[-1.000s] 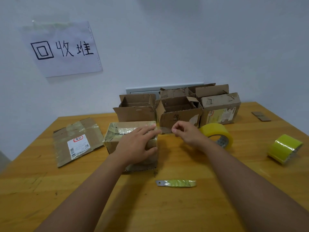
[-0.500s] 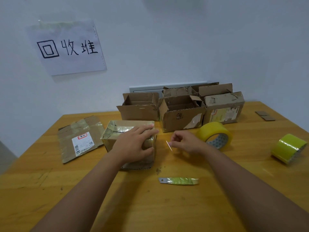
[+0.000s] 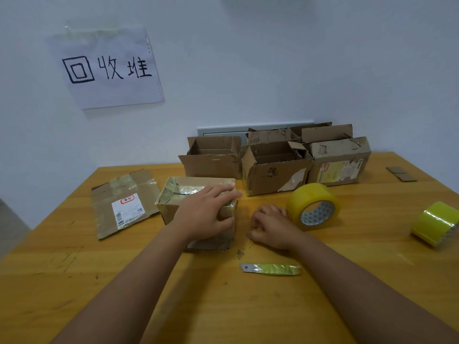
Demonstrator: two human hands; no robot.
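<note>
The box (image 3: pixel 185 191), wrapped in glossy tape, sits on the table (image 3: pixel 223 306) just ahead of the person, with the left hand (image 3: pixel 206 214) laid over its right end – fingers nearly straight across the top, thumb against the near side face, pressing rather than clutching. The right hand (image 3: pixel 273 227) is low beside that same face, knuckles up and fingers curled with the tips bunched together. A faint sheen between it and the box suggests a strip of clear tape, though I cannot tell whether anything is really pinched there. The step looks like sealing this end, so keep the left palm firm so the box does not slide, draw any strip taut and low, then smooth it down from the top edge to avoid wrinkles. The tape roll (image 3: pixel 313 207) stands touching the right wrist – mind not to knock it – and the wrapped blade (image 3: pixel 270 268) lies close by for cutting.
</note>
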